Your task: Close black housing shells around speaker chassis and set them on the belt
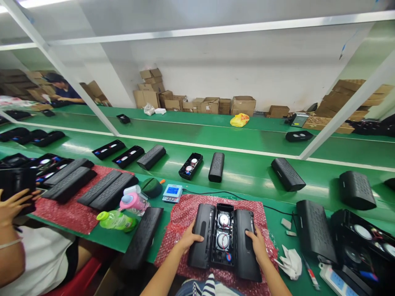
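Three black speaker pieces lie side by side on red bubble wrap (pixel 179 213) in front of me. My left hand (pixel 189 237) grips the outer side of the left black shell (pixel 202 246), thumb on top. My right hand (pixel 257 242) holds the outer side of the right black shell (pixel 245 250), its thumb over the edge. Between the two shells sits an open housing (pixel 222 234) with two round silver drivers, red wires and a blue-and-red part near its lower end. Neither hand is on this middle housing.
A display device (pixel 173 193), green bottle (pixel 117 220) and pink bottle (pixel 134 201) stand left. Crumpled tissue (pixel 290 263), a red-and-white tube (pixel 311 273) and a power strip (pixel 336 281) lie right. Speaker shells line the green belt (pixel 247 164). A co-worker (pixel 33 255) sits at left.
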Available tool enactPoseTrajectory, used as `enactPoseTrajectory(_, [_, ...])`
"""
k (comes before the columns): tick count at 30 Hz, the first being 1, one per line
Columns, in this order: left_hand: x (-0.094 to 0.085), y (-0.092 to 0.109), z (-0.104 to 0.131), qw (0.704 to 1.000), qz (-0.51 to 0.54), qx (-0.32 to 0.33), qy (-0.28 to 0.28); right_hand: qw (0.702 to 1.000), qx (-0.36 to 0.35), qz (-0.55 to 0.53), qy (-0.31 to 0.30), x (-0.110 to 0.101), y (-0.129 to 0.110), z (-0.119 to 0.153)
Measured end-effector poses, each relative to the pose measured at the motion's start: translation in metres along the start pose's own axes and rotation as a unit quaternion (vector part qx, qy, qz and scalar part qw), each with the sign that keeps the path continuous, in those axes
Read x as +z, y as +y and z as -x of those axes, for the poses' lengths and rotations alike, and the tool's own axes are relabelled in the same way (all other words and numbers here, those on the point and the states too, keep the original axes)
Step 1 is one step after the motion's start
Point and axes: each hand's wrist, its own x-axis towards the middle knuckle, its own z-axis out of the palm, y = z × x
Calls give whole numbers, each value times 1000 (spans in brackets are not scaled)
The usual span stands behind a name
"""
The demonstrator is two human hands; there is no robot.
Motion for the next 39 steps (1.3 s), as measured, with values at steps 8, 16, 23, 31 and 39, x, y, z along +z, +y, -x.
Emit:
enactPoseTrajectory(8, [4,-9,-4,998,12,17,59,1000,-1,-14,-16,0,3,1])
enactPoseTrajectory(16, [3,-18,-7,997,19,37,69,1000,-9,-10,-28,-1,3,0])
enactPoseTrajectory(23, [2,-22,-10,996,13,39,79,1000,-1,-5,-15,0,-2,3])
enactPoseTrajectory(31, [3,-19,-8,996,15,31,85,1000,-4,10,-6,-1,5,-1])
enactPoseTrajectory(39, [5,-16,-6,996,11,39,77,1000,-4,15,-15,-2,8,-2])
